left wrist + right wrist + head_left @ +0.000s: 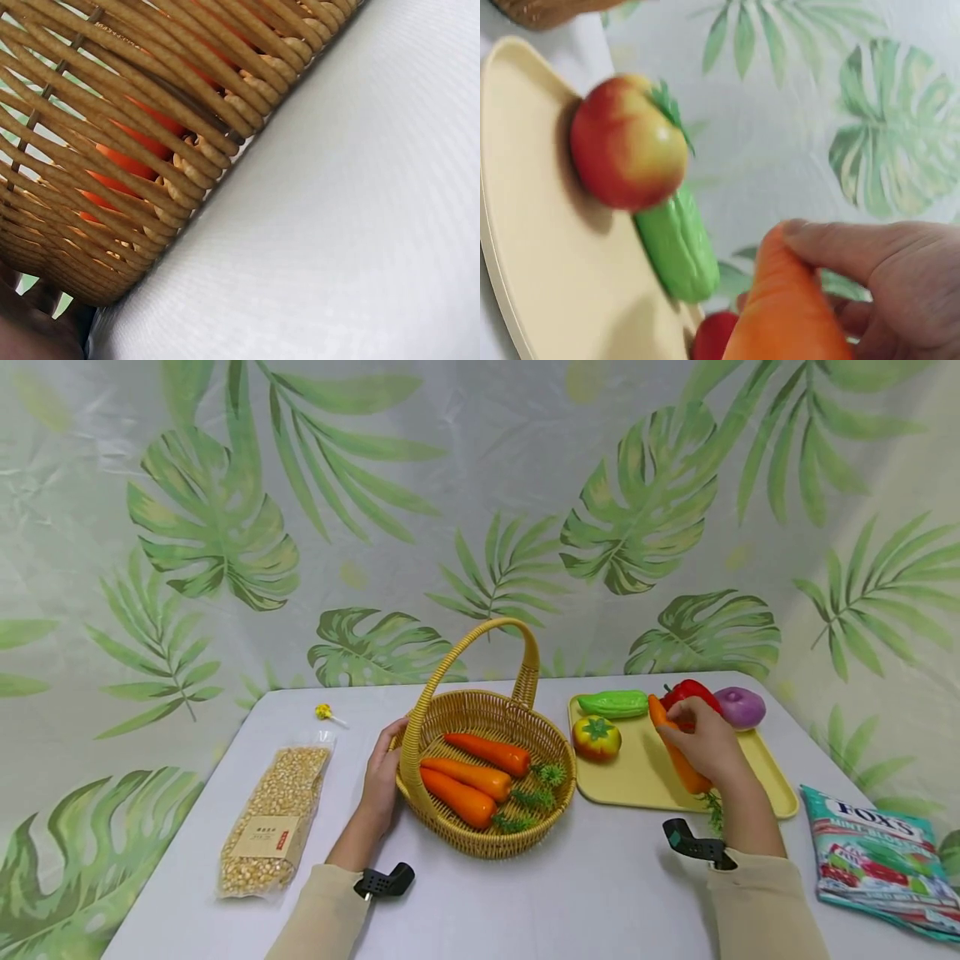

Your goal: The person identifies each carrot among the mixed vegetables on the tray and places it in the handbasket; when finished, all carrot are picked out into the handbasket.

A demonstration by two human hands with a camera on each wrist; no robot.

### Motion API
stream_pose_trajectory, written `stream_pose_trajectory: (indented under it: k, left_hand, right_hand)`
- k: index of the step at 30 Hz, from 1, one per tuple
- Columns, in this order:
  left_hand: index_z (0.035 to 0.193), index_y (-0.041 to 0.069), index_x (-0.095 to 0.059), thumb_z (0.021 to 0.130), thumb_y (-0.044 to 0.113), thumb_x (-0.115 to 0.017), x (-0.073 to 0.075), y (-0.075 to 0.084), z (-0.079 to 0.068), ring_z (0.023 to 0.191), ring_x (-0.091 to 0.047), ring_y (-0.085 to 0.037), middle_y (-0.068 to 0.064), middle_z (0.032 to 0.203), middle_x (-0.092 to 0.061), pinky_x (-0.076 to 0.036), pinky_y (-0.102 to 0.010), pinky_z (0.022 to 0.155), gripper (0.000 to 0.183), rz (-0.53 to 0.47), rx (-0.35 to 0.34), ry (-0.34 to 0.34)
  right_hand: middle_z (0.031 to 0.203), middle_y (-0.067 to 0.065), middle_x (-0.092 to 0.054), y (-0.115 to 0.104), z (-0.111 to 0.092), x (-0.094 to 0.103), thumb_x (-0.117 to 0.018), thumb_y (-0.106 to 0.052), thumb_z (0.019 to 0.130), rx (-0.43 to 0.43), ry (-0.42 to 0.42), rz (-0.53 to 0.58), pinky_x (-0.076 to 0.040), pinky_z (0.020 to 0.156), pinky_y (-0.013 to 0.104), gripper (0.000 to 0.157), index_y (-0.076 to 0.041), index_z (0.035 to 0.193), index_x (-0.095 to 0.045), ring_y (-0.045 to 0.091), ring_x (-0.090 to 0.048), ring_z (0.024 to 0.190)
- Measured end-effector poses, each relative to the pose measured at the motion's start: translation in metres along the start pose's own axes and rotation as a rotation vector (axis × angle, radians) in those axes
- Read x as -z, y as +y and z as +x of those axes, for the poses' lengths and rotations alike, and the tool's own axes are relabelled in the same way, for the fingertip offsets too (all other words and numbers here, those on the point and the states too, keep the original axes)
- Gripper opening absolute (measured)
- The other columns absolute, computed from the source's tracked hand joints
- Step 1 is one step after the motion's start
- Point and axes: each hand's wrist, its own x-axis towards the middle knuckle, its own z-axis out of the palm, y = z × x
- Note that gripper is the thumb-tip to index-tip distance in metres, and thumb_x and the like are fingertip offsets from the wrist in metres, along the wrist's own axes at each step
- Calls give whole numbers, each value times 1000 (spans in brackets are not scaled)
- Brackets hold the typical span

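Observation:
My right hand [708, 739] pinches an orange carrot [684, 768] between thumb and fingers, above the yellow tray [637, 785]. Its green leafy top hangs toward my wrist. In the right wrist view, the thumb presses near the carrot's narrow end [776, 255]. At the left side of a wicker basket [487, 847], my left hand [381, 777] grips the rim by the handle's foot. Three carrots [487, 752] lie side by side in the basket, leafy tops to the right. The left wrist view shows the basket's woven wall [150, 97] close up, fingers partly hidden behind it.
The tray bears a red-yellow tomato [597, 738], a green gourd-like vegetable [612, 703], a red pepper [692, 693] and a purple eggplant-like vegetable [741, 707]. A Fox's candy bag [877, 860] lies right. At left are a corn kernel pack [277, 814] and a yellow lollipop [324, 712].

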Motion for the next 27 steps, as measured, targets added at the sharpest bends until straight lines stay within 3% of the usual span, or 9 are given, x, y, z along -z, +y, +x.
stream_pose_trajectory:
  k: [4, 6, 11, 15, 21, 27]
  left_hand:
    - [142, 26, -48, 102, 17, -37, 0, 0, 0, 144, -35, -9, 10, 151, -45, -22, -38, 124, 42, 1, -4, -3]
    - [142, 26, -48, 102, 17, -37, 0, 0, 1, 144, -36, -9, 10, 151, -45, -22, -38, 124, 42, -2, -4, -4]
    - [142, 26, -48, 102, 17, -37, 0, 1, 0, 144, -35, -8, 11, 151, -45, -22, -38, 124, 42, 2, 4, -3]
    - [142, 26, -48, 103, 18, -37, 0, 0, -2, 144, -35, -10, 10, 151, -45, -22, -40, 124, 42, 3, 8, -1]
    - [143, 26, -47, 103, 18, -37, 1, -1, -1, 144, -35, -9, 10, 151, -45, -22, -39, 124, 42, 7, 4, -1]
    - [142, 27, -48, 102, 18, -38, 0, -2, 0, 142, -37, -7, 11, 150, -46, -23, -38, 123, 42, -5, 8, -5]
  right_hand:
    - [117, 21, -61, -18, 0, -5, -63, -30, 98, 77, 39, 42, -52, 78, 30, 28, -7, 114, -57, 34, -57, 100]
    - [117, 19, -63, -25, 0, -8, -63, -29, 98, 106, 33, 70, -52, 78, 29, 25, -9, 113, -59, 33, -59, 102]
    - [128, 18, -61, -41, -2, -14, -65, -26, 97, 172, -26, 151, -57, 87, 47, 24, -12, 117, -60, 40, -61, 113]
    - [138, 17, -53, -54, -5, -21, -65, -15, 96, 264, -95, 235, -50, 99, 59, 29, -10, 125, -60, 42, -56, 121]
    - [148, 15, -43, -69, -6, -34, -66, -3, 93, 421, -167, 279, -48, 102, 57, 40, -8, 132, -59, 37, -52, 125]
    - [159, 12, -30, -81, -11, -49, -67, -1, 90, 492, -270, 226, -44, 104, 59, 60, -14, 146, -50, 37, -43, 136]
